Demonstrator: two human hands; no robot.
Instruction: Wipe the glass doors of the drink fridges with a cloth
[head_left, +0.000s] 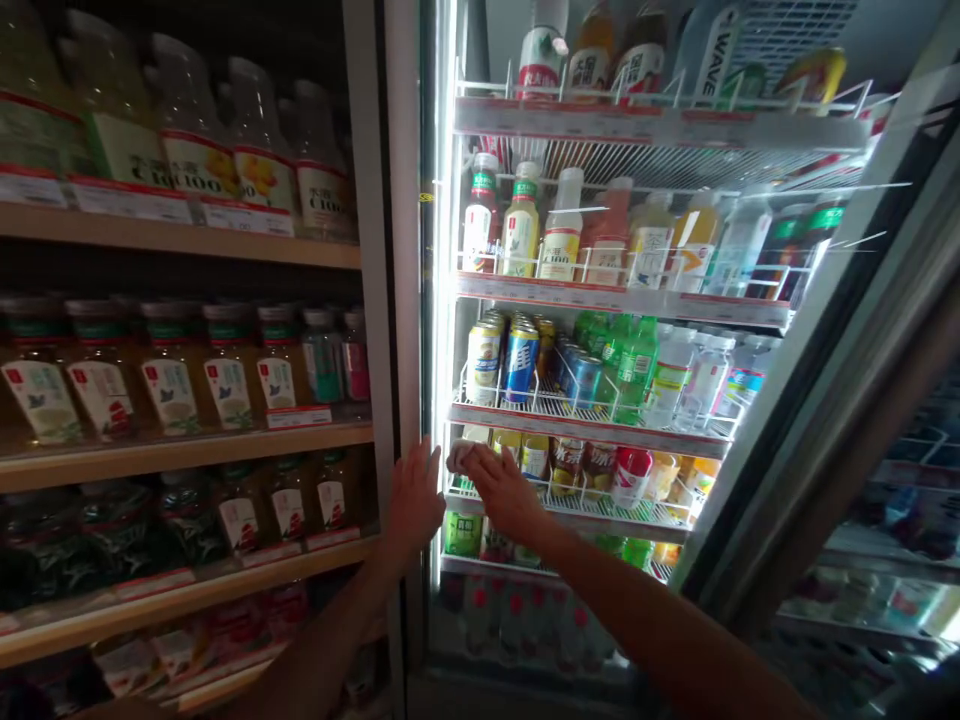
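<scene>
My left hand (415, 503) lies against the upright frame (403, 300) at the left side of the lit drinks fridge, its fingers stretched upward. Just to its right, my right hand (504, 492) reaches into the fridge opening. Under its fingertips is a small, pale, crumpled cloth (460, 458), partly covered by the fingers. The cloth is close to the bright light strip at the fridge's left inner edge. Yellow-labelled cans (534, 457) and brown cans (568, 465) stand on the wire shelf behind and right of this hand.
The fridge door (847, 370) stands swung out at the right. Wire shelves hold bottles (521, 225), a blue can (520, 362) and green bottles (637, 365). Wooden shelves (187, 450) with juice bottles (172, 370) run along the left.
</scene>
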